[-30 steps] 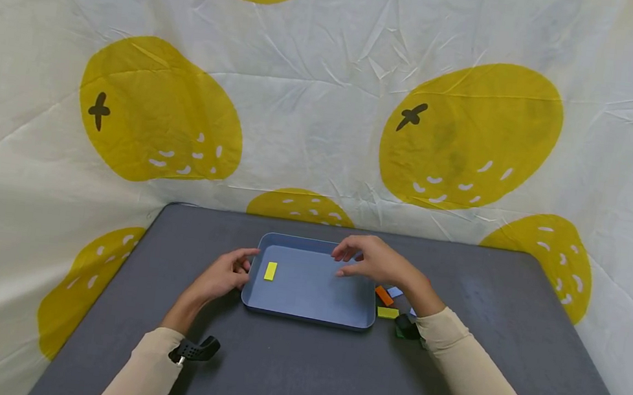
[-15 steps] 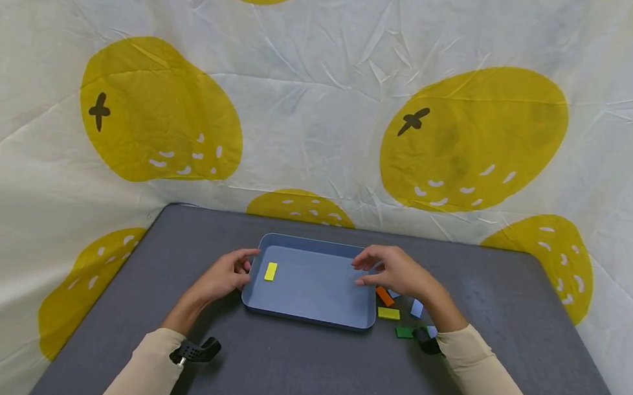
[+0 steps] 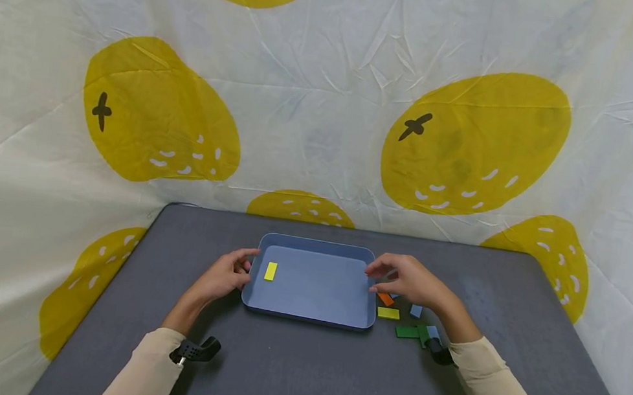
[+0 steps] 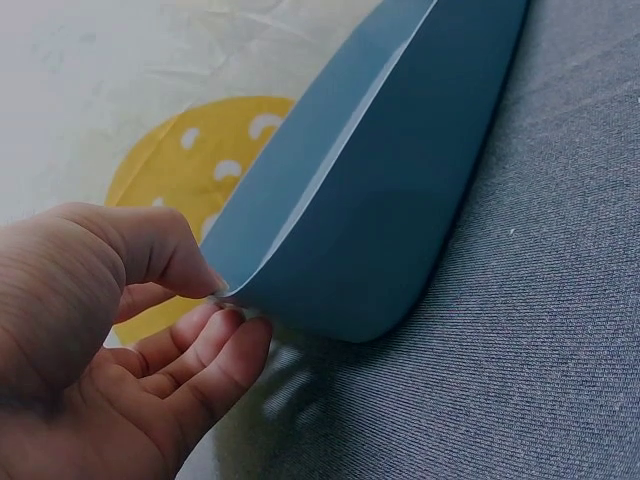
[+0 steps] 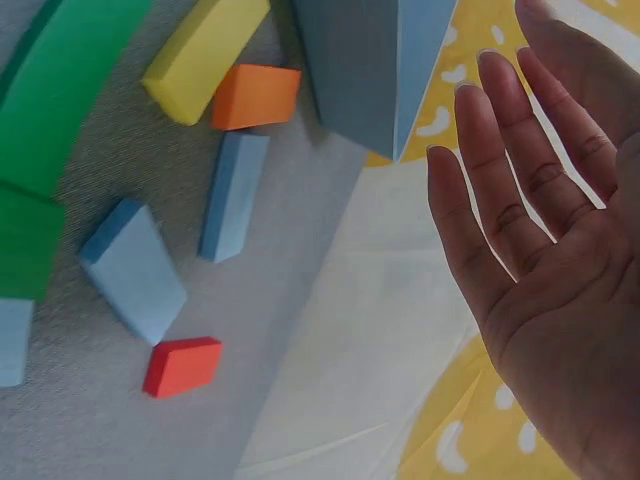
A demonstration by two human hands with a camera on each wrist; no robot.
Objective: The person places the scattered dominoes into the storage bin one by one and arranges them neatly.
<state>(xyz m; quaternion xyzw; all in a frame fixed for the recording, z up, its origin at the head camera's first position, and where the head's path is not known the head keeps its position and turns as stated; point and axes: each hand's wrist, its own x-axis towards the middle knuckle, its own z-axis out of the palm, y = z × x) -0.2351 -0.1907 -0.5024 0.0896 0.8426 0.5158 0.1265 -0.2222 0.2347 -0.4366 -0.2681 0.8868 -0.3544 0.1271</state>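
Note:
A blue-grey tray (image 3: 311, 295) lies on the table with one yellow block (image 3: 270, 271) inside, near its left end. At the tray's left rim, my left hand (image 3: 222, 273) pinches the edge between thumb and fingers; the left wrist view shows the tips right at the rim's corner beside the tray's outer wall (image 4: 370, 190). My right hand (image 3: 409, 281) hovers by the right rim, holding nothing, its fingers apart and slightly bent. Below it, right of the tray, lie an orange block (image 3: 385, 299) and another yellow block (image 3: 388, 313).
More blocks lie loose right of the tray: green ones (image 3: 407, 332), several blue ones (image 5: 135, 270) and a red one (image 5: 184, 366). A dark grey cloth (image 3: 273, 368) covers the table. Behind it hangs a white curtain (image 3: 312, 132) printed with yellow fruit shapes.
My right hand has drawn back from over the tray to its right rim, uncovering more of the blocks. The left hand, the tray and the yellow block inside have stayed put.

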